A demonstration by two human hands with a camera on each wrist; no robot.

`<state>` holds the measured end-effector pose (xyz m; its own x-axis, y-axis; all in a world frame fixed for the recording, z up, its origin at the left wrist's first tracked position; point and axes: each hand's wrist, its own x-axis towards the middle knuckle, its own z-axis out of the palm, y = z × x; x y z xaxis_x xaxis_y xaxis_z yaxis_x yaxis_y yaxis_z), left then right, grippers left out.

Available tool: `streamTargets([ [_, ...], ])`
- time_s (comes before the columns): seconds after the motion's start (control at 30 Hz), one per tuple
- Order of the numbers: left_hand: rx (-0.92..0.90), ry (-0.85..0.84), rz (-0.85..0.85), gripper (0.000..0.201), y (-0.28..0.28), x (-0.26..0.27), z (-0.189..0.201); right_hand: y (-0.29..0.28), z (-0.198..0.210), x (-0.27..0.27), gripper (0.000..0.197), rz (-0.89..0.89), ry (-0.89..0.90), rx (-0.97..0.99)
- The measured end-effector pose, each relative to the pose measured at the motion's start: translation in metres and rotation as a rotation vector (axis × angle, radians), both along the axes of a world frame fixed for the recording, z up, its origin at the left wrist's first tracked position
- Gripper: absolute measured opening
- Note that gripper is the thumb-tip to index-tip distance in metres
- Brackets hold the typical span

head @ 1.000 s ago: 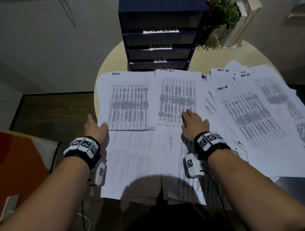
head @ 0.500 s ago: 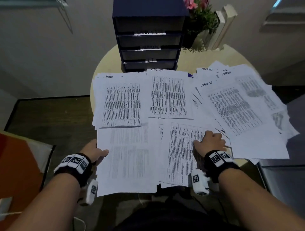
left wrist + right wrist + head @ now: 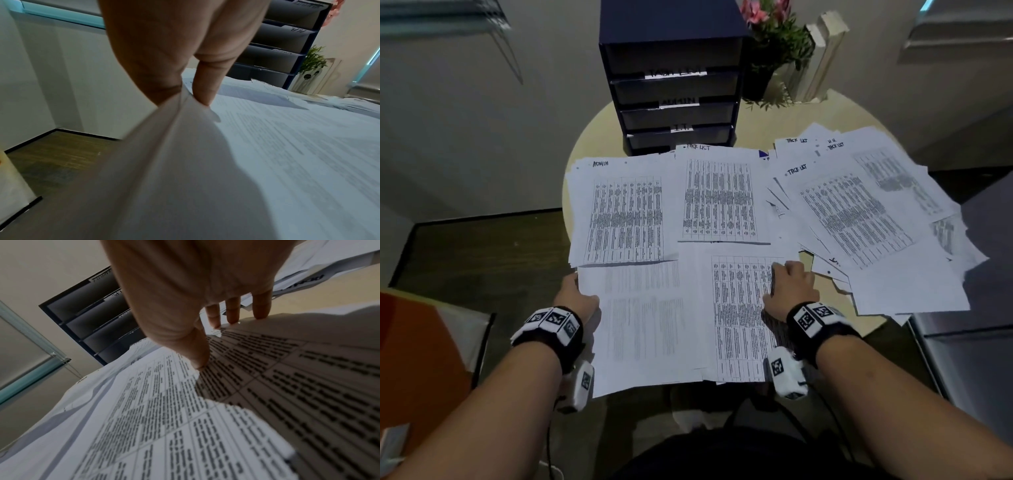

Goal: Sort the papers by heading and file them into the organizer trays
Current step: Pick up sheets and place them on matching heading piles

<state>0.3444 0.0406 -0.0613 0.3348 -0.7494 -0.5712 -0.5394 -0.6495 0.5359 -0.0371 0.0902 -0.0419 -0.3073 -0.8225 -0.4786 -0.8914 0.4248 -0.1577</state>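
A dark blue organizer [image 3: 674, 85] with trays labelled TASK LIST, ADMIN and I.T. stands at the back of the round table [image 3: 808, 116]. In front of it lie an ADMIN pile [image 3: 626, 212] and a TASK LIST pile [image 3: 719, 198]. A loose heap of sheets [image 3: 859, 212] spreads to the right. My left hand [image 3: 577, 291] pinches the left edge of the near-left faint-printed sheets [image 3: 643, 325], thumb against finger [image 3: 191, 97]. My right hand [image 3: 787, 274] holds the right edge of the near-right printed sheet [image 3: 739, 318], thumb on top [image 3: 209, 344] and fingers behind the edge.
A potted plant with pink flowers [image 3: 770, 41] and white books [image 3: 822, 51] stand behind the organizer on the right. An orange object [image 3: 414, 342] lies low at the left. A grey cabinet [image 3: 969, 342] borders the table's right side. Sheets overhang the near table edge.
Both hands drew back from the far piles to the near sheets. The right hand left the TASK LIST pile and took the near-right sheet's edge. The left hand closed on the near-left sheets.
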Motion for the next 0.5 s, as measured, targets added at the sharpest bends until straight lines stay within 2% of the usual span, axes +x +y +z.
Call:
streamTargets([
  [0.1,-0.022,-0.03,0.08,0.067,0.004,-0.011,0.01,0.003,0.003,-0.002,0.065,-0.015,-0.019,-0.004],
  [0.17,-0.085,-0.129,0.148,0.07,0.003,-0.017,0.02,-0.001,0.01,-0.002,0.064,-0.041,-0.044,-0.063],
  [0.27,-0.191,-0.269,0.114,0.066,-0.008,-0.031,0.038,-0.015,0.024,-0.003,0.056,-0.022,-0.06,-0.179],
  [0.4,-0.248,-0.204,0.006,0.055,-0.031,-0.065,0.058,-0.038,0.04,-0.018,0.038,-0.011,-0.099,-0.186],
  [0.5,-0.27,-0.132,-0.11,0.045,-0.044,-0.098,0.062,-0.049,0.047,-0.042,0.032,-0.03,-0.14,-0.158],
])
